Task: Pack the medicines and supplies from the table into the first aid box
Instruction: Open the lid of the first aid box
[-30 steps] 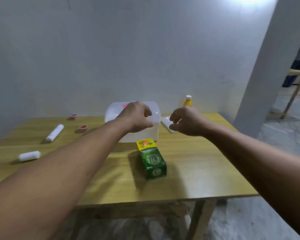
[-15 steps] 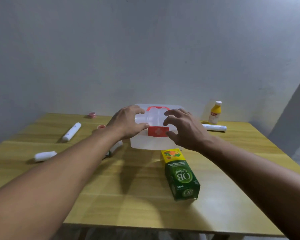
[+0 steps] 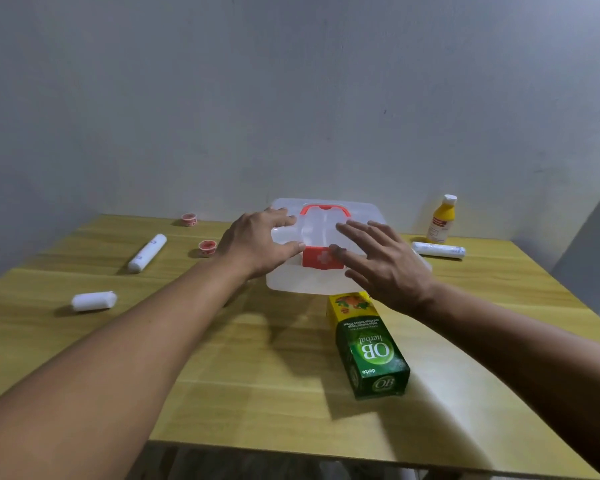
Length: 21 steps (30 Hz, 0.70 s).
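A translucent white first aid box (image 3: 312, 284) with a red handle and a red cross latch stands closed at the table's middle back. My left hand (image 3: 257, 245) rests on the lid's left front corner, thumb beside the latch. Fingers spread, my right hand (image 3: 383, 265) hovers over the lid's right front, a fingertip at the latch. A green and yellow medicine carton (image 3: 368, 348) lies in front of the box. White bandage rolls lie at left (image 3: 94, 301), back left (image 3: 147, 252) and back right (image 3: 439, 250). A yellow bottle (image 3: 442, 220) stands at the back right.
Two small red-lidded pots (image 3: 189, 219) (image 3: 207, 248) sit on the wooden table (image 3: 257, 375) left of the box. A plain wall stands right behind the table. The table's front edge is near me, its right edge close to a grey pillar.
My view has swung left and down onto the table. Both hands have moved from loose fists above the box to spread fingers on its lid, near the red latch.
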Each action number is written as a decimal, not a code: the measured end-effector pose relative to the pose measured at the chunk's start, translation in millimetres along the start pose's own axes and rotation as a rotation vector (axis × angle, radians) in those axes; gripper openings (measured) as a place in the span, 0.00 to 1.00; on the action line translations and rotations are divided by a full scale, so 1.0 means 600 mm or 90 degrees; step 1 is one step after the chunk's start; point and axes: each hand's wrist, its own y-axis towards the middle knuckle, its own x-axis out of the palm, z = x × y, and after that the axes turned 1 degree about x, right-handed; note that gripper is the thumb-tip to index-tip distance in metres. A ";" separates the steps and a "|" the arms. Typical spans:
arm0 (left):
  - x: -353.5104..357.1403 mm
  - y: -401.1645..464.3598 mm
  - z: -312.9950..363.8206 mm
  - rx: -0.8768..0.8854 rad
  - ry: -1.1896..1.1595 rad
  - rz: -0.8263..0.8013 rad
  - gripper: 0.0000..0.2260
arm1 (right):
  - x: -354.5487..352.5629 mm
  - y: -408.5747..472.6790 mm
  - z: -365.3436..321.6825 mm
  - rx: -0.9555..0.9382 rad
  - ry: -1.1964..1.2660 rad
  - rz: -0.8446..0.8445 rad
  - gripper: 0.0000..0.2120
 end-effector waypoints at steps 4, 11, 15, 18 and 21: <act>0.001 0.005 0.005 -0.013 0.006 0.017 0.25 | 0.009 0.005 0.004 -0.040 -0.029 0.084 0.19; 0.005 0.005 0.006 -0.014 0.001 0.024 0.25 | 0.028 0.003 0.009 -0.071 -0.074 0.149 0.14; 0.008 0.002 0.009 -0.019 -0.007 0.027 0.25 | 0.024 0.003 0.005 -0.072 -0.092 0.146 0.13; 0.000 0.001 0.009 -0.012 0.008 -0.001 0.25 | 0.021 0.001 0.000 -0.053 -0.089 0.134 0.13; -0.014 0.005 0.001 -0.003 -0.023 -0.077 0.25 | 0.009 0.005 -0.004 -0.028 -0.064 0.122 0.12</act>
